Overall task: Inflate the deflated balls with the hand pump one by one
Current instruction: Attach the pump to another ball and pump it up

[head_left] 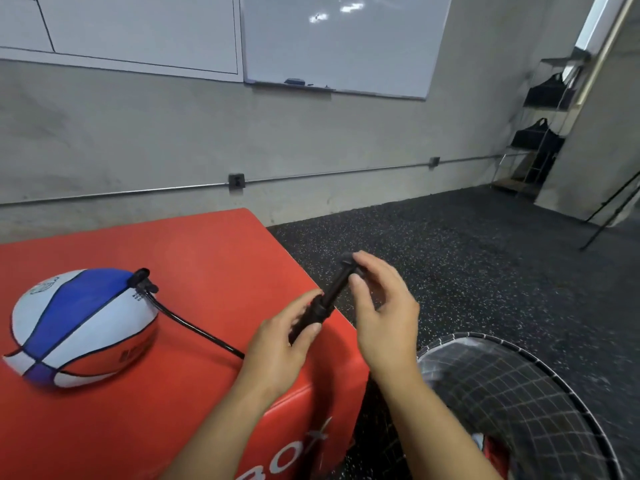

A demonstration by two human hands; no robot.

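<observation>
A half-flat red, white and blue ball (79, 327) lies on the red padded box (207, 258) at the left. A black hose (194, 329) runs from a connector (142, 280) at the ball's valve to the black hand pump (325, 299). My left hand (280, 344) grips the pump's barrel over the box's right corner. My right hand (381, 306) holds the pump's handle end with curled fingers; the handle is mostly hidden by them.
A black mesh basket (512, 393) stands on the speckled rubber floor (450, 258) at the lower right, something red inside it. A concrete wall with whiteboards (339, 39) lies beyond. A shelf rack (540, 133) stands at the far right.
</observation>
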